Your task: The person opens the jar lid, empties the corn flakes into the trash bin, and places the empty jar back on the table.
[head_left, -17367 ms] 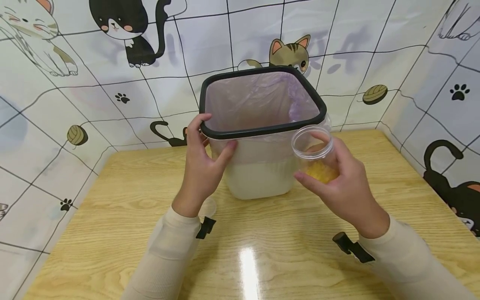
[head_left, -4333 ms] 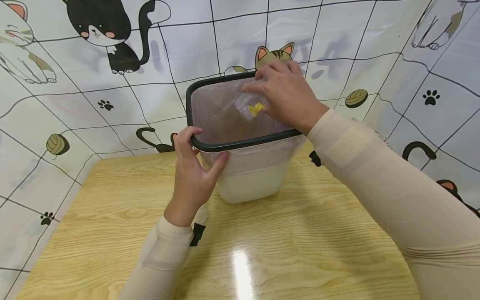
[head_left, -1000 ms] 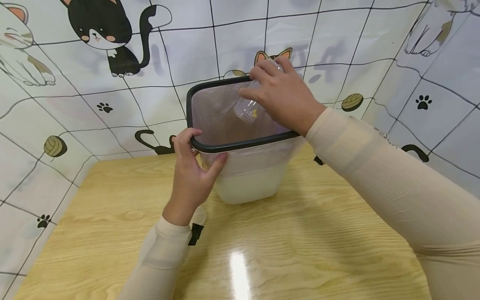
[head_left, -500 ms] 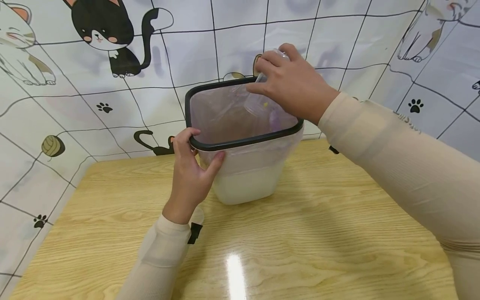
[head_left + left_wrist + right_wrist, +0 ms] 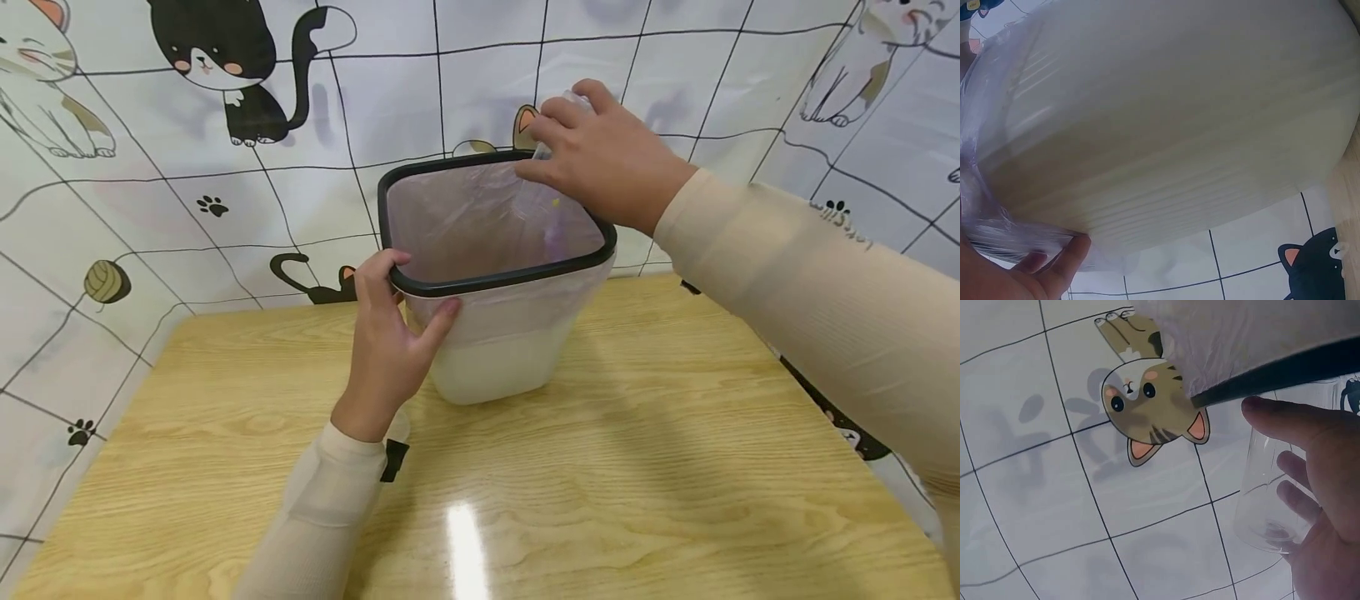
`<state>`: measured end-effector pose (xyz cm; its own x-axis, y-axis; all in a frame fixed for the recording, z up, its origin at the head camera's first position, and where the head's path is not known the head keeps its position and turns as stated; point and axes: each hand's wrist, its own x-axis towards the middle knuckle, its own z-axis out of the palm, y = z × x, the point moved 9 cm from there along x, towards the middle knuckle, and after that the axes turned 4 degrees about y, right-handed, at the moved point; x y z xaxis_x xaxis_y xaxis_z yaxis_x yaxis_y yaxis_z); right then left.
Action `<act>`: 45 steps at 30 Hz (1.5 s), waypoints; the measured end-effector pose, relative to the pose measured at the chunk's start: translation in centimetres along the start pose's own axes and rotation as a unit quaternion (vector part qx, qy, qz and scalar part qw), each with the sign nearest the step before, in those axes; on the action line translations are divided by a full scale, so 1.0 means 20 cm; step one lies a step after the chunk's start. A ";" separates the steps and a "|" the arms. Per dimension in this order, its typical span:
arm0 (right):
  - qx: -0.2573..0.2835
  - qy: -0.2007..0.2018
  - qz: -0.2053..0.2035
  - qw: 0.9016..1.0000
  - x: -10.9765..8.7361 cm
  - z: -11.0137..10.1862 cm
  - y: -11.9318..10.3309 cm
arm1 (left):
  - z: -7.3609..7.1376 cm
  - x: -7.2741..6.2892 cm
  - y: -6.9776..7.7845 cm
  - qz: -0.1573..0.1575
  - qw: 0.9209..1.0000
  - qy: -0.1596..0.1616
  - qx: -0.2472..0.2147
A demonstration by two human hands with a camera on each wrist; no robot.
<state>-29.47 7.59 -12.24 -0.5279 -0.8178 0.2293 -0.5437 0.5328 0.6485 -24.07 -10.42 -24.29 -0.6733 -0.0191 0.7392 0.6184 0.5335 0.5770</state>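
A pale trash can (image 5: 495, 358) with a black rim and a clear plastic liner stands on the table. My left hand (image 5: 390, 342) grips its near left corner, thumb outside and fingers over the rim. Above the far right part of the opening, my right hand (image 5: 600, 154) holds a clear plastic jar (image 5: 1260, 506), tipped mouth-down into the can. A tiny yellow bit (image 5: 556, 202) shows by the jar's mouth; the rest of the jar looks clear. In the left wrist view, the left fingers (image 5: 1066, 265) press the gathered liner (image 5: 997, 231). The can's bottom is hidden.
On the wooden table (image 5: 637, 433), a clear round lid (image 5: 400, 427) lies partly behind the left wrist. A white wall covering (image 5: 480, 92) with grid lines and cartoon cats stands close behind the can and along both sides.
The jar, upright with yellow pieces at first, was tipped over the can and its contents dwindled to a tiny bit. Lately the right hand and jar shifted right and slightly up; the left hand keeps its grip.
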 end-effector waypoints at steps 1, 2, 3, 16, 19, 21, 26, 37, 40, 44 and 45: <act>-0.006 -0.002 -0.002 1.000 0.00 0.00 0.01 | 0.00 0.00 0.01 0.001 1.000 0.000 0.001; -0.011 -0.001 -0.004 1.000 -0.01 -0.01 0.01 | 0.00 0.00 0.01 0.001 1.000 0.000 0.002; -0.013 -0.001 -0.005 1.000 -0.01 -0.01 0.02 | 0.00 0.00 0.02 0.002 1.000 0.001 0.003; -0.044 -0.051 -0.038 0.997 -0.04 0.01 0.00 | 0.00 0.00 0.02 -0.006 1.000 0.000 0.016; -0.050 -0.055 -0.046 0.996 -0.03 0.01 -0.01 | 0.00 0.00 0.02 -0.012 1.000 -0.001 0.019; -0.051 -0.055 -0.048 0.996 -0.02 0.01 -0.02 | 0.00 0.00 0.01 -0.014 1.000 -0.001 0.020; -0.058 -0.055 -0.051 0.995 -0.01 0.00 -0.03 | 0.00 0.00 0.01 -0.015 1.000 -0.003 0.023; -0.061 -0.072 -0.048 0.994 -0.03 0.02 -0.03 | 0.00 0.00 0.02 -0.011 1.000 -0.004 0.022; -0.067 -0.067 -0.051 0.994 -0.02 0.01 -0.03 | 0.00 0.00 0.02 -0.011 1.000 -0.002 0.022; -0.062 -0.068 -0.046 0.995 -0.03 0.01 -0.02 | 0.00 0.00 0.02 -0.011 1.000 -0.002 0.022; -0.059 -0.069 -0.043 0.995 -0.03 0.01 -0.02 | 0.00 0.00 0.02 -0.011 1.000 -0.002 0.021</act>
<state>-29.10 7.89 -12.82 -0.5717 -0.8173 0.0723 -0.5153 0.4262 0.7435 -23.84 -10.27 -24.00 -0.6879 -0.0274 0.7252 0.5859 0.5689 0.5772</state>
